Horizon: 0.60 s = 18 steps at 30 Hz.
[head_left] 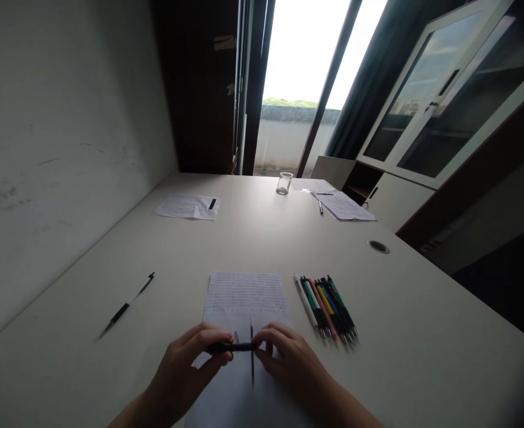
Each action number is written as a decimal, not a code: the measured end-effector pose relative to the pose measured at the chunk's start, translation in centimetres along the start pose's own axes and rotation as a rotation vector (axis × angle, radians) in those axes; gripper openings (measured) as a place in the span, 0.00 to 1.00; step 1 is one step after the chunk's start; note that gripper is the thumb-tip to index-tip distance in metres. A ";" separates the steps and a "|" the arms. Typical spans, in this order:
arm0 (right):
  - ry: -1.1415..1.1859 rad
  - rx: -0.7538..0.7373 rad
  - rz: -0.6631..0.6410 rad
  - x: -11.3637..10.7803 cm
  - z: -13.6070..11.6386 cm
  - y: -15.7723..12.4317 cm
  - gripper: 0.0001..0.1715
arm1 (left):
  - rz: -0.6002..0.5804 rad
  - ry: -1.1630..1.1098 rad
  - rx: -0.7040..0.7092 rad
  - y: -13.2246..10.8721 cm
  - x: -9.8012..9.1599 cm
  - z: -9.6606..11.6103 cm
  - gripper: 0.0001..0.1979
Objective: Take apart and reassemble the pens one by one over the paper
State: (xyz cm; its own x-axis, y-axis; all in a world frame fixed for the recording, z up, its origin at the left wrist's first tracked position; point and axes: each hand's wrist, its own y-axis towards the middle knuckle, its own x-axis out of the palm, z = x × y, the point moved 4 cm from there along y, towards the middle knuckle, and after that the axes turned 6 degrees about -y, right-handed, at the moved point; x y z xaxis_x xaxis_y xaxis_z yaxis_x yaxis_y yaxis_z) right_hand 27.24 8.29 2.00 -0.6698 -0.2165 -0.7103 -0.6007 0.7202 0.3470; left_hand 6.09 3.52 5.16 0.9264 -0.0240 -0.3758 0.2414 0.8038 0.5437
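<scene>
Over the lower part of a sheet of paper (246,297), a dark pen (242,347) is held level between my two hands. My left hand (184,368) is closed around one end of it, thumb below and fingers above. The fingertips of my right hand (289,356) pinch the other end. Behind the pen, a thin dark stick like a pen refill (252,375) lies lengthwise along the paper, partly covered by the pen. A small greyish piece (236,337) shows just beyond my left fingertips; its kind is unclear.
Several pens (327,306) lie side by side right of the paper. A single black-and-white pen (126,306) rests at left. Farther back are a crumpled sheet (188,207), a glass jar (284,183) and stacked papers (344,206). A wall borders the table's left side.
</scene>
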 end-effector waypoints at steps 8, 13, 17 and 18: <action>-0.071 0.046 -0.072 0.5 0.4 -0.1 0.15 | 0.025 -0.009 -0.111 -0.2 0.1 -0.7 0.08; -0.088 0.019 -0.080 0.5 0.3 0.0 0.14 | 0.021 -0.047 -0.169 -0.4 0.2 -1.3 0.07; -0.055 0.036 -0.075 0.3 0.5 0.0 0.14 | 0.033 -0.098 -0.231 -0.4 0.2 -1.7 0.07; -0.045 0.037 -0.071 0.3 0.5 0.0 0.14 | 0.044 -0.116 -0.251 -0.3 0.1 -1.7 0.07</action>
State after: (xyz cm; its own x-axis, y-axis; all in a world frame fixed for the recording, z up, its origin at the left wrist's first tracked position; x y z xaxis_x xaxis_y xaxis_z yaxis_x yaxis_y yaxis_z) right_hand 27.27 8.55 1.53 -0.6053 -0.2389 -0.7593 -0.6288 0.7284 0.2721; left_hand 5.63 4.26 3.67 0.9648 -0.0419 -0.2595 0.1342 0.9273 0.3494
